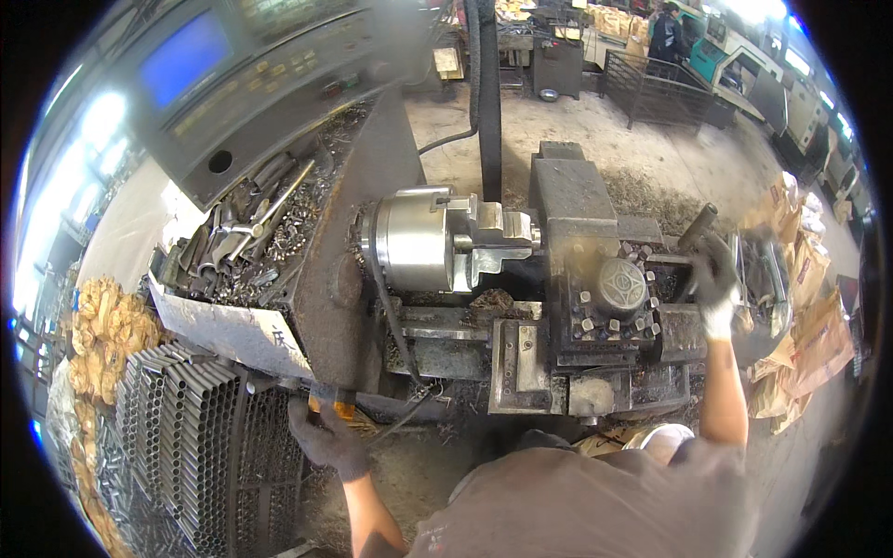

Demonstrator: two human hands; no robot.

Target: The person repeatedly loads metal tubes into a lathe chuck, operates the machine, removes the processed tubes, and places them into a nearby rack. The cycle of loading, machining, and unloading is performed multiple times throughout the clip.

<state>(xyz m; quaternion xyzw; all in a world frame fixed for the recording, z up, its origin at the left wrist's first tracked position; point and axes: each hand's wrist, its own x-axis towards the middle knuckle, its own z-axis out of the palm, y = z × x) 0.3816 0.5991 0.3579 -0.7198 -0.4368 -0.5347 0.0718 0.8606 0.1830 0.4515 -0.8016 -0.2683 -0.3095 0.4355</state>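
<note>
Both the right hand [715, 279] at three o'clock, blurred by the bar [698, 227], and left hand [328, 439] at seven have grips I cannot tell; best work clear of the chuck [411, 244].

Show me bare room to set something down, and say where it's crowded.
Mostly bare: the concrete floor behind the lathe, between the dark post and the metal fence. Crowded: the left tray, heaped with metal chips, and beside the stacked tubes.
</note>
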